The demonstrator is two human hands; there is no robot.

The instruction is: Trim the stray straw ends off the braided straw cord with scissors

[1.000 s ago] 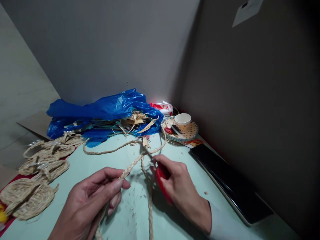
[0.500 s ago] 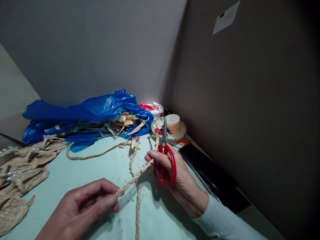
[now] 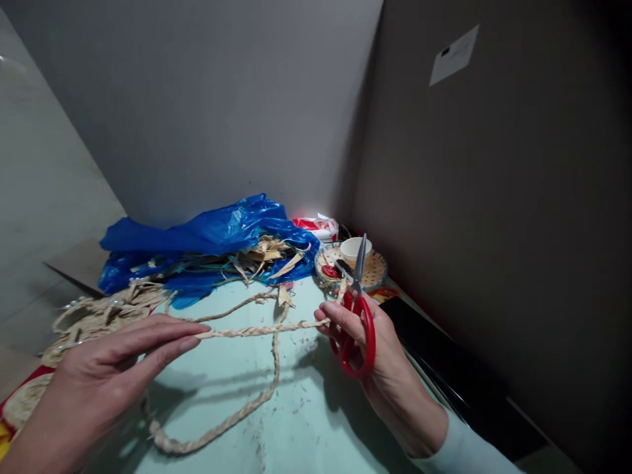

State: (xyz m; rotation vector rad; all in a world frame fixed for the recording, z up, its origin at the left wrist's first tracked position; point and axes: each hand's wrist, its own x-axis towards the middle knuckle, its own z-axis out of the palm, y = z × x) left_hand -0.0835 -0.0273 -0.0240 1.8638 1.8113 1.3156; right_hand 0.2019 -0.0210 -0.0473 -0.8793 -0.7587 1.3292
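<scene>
While the braided straw cord (image 3: pixel 257 329) runs taut between both hands above the middle of the pale green bench (image 3: pixel 296 421), I note the left hand (image 3: pixel 99 382) pinching one end between thumb and extended fingers. Right hand (image 3: pixel 368 342) grips the other end with its fingertips and also holds red-handled scissors (image 3: pixel 356 316), blades pressed together and pointing up. A slack loop of the cord lies on the bench below. Toward the far edge: a blue plastic bag (image 3: pixel 207 237) with straw scraps; a small woven tray (image 3: pixel 375 266) carrying a white cup (image 3: pixel 353 249) in the far right corner. Woven straw pieces (image 3: pixel 99 309) along the left edge.
</scene>
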